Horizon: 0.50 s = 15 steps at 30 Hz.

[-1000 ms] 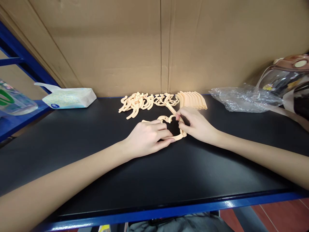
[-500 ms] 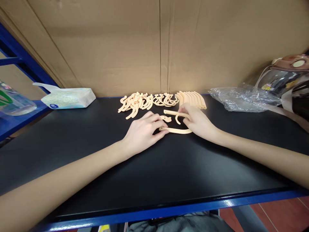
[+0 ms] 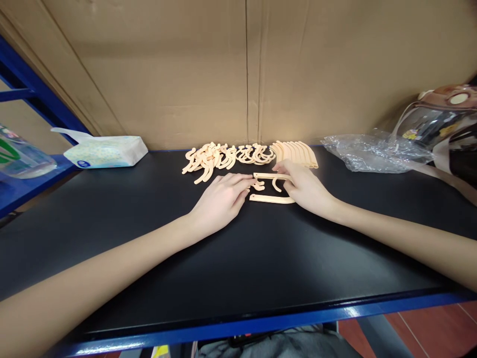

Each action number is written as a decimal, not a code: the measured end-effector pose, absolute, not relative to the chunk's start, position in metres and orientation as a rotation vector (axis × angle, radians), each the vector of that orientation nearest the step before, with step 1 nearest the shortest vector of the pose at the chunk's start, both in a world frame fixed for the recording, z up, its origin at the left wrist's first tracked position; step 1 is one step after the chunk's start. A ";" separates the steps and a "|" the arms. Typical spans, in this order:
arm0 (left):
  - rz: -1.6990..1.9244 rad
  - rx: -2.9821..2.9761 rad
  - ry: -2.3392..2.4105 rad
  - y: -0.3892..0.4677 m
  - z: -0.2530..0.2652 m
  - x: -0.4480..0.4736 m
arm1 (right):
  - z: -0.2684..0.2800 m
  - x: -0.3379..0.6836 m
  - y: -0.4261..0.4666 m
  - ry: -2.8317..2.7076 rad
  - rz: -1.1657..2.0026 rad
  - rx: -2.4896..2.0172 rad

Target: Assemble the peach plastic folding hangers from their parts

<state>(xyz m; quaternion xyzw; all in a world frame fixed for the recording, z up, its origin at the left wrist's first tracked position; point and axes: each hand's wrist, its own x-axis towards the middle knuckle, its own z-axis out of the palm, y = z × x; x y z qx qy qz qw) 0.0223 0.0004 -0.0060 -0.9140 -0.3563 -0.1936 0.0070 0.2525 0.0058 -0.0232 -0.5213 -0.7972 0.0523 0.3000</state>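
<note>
One view on my feed, head cam: two bare hands over a black table (image 3: 231,278). Left hand (image 3: 223,195): fingers close together, tips at the left end of the upper strip (image 3: 269,176) and by a small curved piece (image 3: 259,186). Pinching or only touching, I can't tell. Right hand (image 3: 307,183): thumb and fingers closed on the right end of the upper strip. Lower strip (image 3: 271,199) lies nearer me, roughly parallel, its right end running under that same hand; I can't see whether the two strips meet there. Hook piece (image 3: 276,185) sits between the strips, just beside the right thumb, upper end hidden.

Progress as I read it: one set of parts out and lined up, part-way at best. Left ends of both strips show holes and stand apart, so I judge that end unjoined. Bulk is left: loose heap (image 3: 209,160) of curved pieces, hook pile (image 3: 257,154) beside it, neat strip row (image 3: 296,154) behind the right hand. I see no finished set.

Around it: tissue pack (image 3: 108,151) far left, crumpled clear bag (image 3: 372,155) on the right, cardboard wall (image 3: 167,74) behind.
</note>
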 end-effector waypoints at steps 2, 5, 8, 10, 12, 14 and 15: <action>-0.581 -2.881 -1.124 0.001 -0.006 0.022 | -0.024 0.253 0.006 -2.120 0.139 -1.375; -0.570 -2.871 -1.117 0.000 -0.005 0.022 | -0.025 0.254 0.007 -2.102 0.168 -1.378; -0.534 -2.818 -1.115 0.000 -0.003 0.021 | -0.025 0.253 0.006 -2.084 0.177 -1.375; -0.505 -2.767 -1.124 0.000 -0.002 0.019 | -0.023 0.251 0.003 -2.080 0.136 -1.336; -0.486 -2.726 -1.136 0.001 -0.001 0.017 | -0.018 0.247 -0.003 -2.120 0.035 -1.264; -0.474 -2.692 -1.138 0.003 -0.001 0.016 | -0.013 0.242 -0.011 -2.226 -0.120 -1.193; -0.470 -2.676 -1.134 0.004 -0.001 0.015 | -0.011 0.240 -0.015 -2.276 -0.197 -1.166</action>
